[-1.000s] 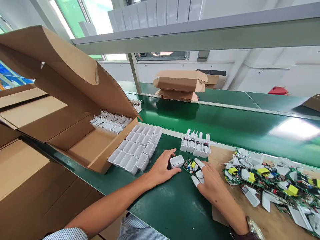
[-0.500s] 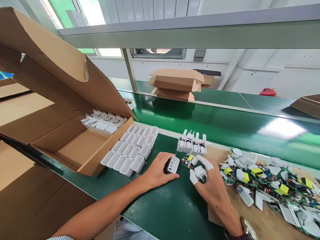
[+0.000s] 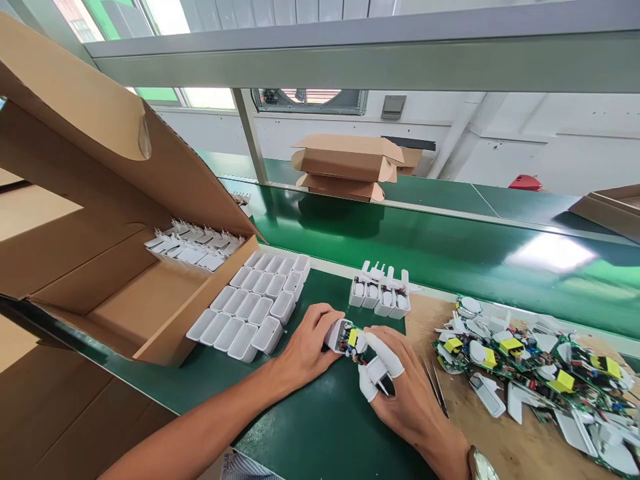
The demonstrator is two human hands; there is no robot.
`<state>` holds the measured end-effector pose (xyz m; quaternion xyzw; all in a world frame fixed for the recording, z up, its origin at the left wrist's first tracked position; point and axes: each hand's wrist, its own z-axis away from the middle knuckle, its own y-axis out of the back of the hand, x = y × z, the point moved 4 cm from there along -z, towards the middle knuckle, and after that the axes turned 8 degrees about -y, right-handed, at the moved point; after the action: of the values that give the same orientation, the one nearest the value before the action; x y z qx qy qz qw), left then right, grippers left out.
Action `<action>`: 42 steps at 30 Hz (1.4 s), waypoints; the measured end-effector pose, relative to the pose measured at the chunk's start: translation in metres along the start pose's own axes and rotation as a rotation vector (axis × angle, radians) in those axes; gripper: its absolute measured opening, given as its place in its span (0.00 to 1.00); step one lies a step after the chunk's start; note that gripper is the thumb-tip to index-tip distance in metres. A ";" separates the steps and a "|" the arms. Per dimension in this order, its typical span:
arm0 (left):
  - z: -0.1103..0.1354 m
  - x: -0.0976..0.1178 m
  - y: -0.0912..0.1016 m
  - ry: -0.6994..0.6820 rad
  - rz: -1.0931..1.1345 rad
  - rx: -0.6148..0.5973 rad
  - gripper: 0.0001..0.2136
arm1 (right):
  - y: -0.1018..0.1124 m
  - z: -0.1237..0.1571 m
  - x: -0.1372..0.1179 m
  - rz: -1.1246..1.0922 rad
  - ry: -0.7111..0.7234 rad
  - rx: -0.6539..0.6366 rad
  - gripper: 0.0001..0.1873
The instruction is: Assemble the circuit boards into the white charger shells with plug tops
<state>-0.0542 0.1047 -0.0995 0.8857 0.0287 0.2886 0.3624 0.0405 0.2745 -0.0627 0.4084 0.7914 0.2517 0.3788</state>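
My left hand (image 3: 311, 343) is wrapped round a small white charger casing (image 3: 334, 333) above the green bench. White finger cots cover the thumb and a finger of my right hand (image 3: 403, 390). Between those fingers is a charger circuit board (image 3: 353, 339) with a yellow component and a white and black end piece. Its front end meets the mouth of the casing; how deep it sits inside I cannot tell. Behind my hands stands a short row of white casings (image 3: 384, 308) with boards and upright white pieces in them. Left of my left hand lie rows of hollow white casings (image 3: 245, 303).
A pile of circuit boards (image 3: 525, 360) covers the brown sheet (image 3: 460, 433) at right, with tweezers (image 3: 436, 388) near my right wrist. An open carton (image 3: 165, 327) holding a tray of white parts (image 3: 195, 245) stands at left. Folded cartons (image 3: 345, 160) sit beyond the green belt (image 3: 430, 233).
My right hand has moved left, bringing the circuit board up to the casing in my left hand. The casing has turned, and the tweezers now show. The view has shifted slightly.
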 end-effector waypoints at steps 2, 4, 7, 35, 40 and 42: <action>-0.001 0.001 0.000 -0.021 -0.001 -0.007 0.27 | -0.001 0.000 0.000 0.015 -0.007 -0.004 0.34; -0.001 0.002 0.000 -0.034 -0.002 -0.015 0.27 | -0.002 0.001 -0.001 0.025 -0.009 -0.002 0.34; -0.001 0.003 0.000 -0.042 -0.012 -0.025 0.28 | -0.003 0.002 -0.002 0.035 -0.009 0.003 0.34; -0.002 0.005 -0.001 -0.080 -0.039 -0.024 0.26 | -0.002 0.003 -0.002 -0.002 -0.014 -0.011 0.37; -0.001 0.003 -0.001 -0.083 -0.037 -0.032 0.26 | -0.001 0.002 -0.003 -0.012 -0.020 -0.019 0.35; -0.001 0.003 -0.001 -0.089 -0.041 -0.031 0.26 | -0.002 0.002 -0.003 -0.008 -0.020 -0.017 0.34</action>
<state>-0.0520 0.1070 -0.0984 0.8913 0.0261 0.2418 0.3827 0.0423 0.2714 -0.0641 0.4044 0.7871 0.2528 0.3913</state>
